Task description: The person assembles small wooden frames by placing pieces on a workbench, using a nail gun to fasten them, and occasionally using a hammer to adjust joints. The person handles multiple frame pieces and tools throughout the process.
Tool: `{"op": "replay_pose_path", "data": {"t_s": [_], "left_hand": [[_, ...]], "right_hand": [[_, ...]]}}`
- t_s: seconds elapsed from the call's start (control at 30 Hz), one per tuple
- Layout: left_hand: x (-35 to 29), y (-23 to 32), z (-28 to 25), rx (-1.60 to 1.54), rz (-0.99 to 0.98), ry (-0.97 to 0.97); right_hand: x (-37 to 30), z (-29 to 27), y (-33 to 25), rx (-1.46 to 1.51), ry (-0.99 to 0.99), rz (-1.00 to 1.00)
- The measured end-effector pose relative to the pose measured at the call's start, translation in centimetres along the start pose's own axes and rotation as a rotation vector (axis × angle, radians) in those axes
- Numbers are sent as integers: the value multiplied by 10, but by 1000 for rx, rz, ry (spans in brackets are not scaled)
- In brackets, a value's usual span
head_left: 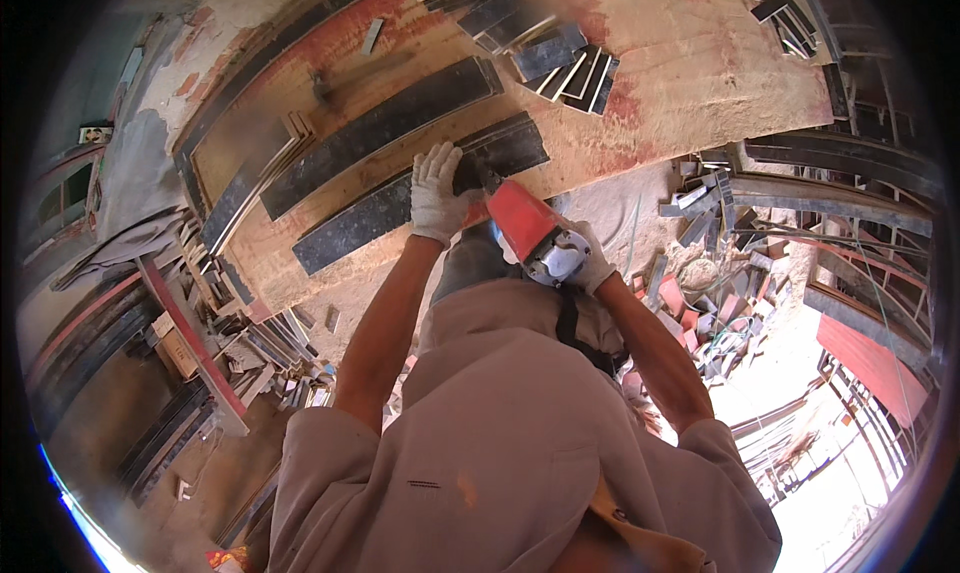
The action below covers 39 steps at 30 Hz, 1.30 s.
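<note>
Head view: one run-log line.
left hand: flat on dark strip | right hand: holding red power tool | tool: front over strip | worktop: dark pieces

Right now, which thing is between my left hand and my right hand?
In the head view, the red power tool lies between the left hand and the right hand.

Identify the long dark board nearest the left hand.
The board along the front edge of the worktable, partly behind the left hand; others lie farther back.

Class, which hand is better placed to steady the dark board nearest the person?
Probably the left hand: gloved and outstretched, it lies over the dark board, while the right hand grips the red power tool.
</note>
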<state>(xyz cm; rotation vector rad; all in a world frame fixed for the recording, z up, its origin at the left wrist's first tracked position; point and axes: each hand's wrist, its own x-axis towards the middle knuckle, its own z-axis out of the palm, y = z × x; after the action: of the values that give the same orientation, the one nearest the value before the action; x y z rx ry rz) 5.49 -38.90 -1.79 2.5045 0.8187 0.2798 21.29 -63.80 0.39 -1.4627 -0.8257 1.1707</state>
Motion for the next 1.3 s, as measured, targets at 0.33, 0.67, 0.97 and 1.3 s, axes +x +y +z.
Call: {"op": "replay_pose_path", "data": {"t_s": [0.33,0.67,0.97,1.3], "left_hand": [[2,1,-49,146,41,-124],[-6,-243,-278,547,-83,117],[25,-384,-263,460,-372,-284],[57,-383,-247,638,-447,-500]], "right_hand": [[-88,-27,3,-463,139,9],[-156,-23,26,-405,590,441],[-209,35,29,-176,496,738],[-216,79,27,-758,217,956]]}}
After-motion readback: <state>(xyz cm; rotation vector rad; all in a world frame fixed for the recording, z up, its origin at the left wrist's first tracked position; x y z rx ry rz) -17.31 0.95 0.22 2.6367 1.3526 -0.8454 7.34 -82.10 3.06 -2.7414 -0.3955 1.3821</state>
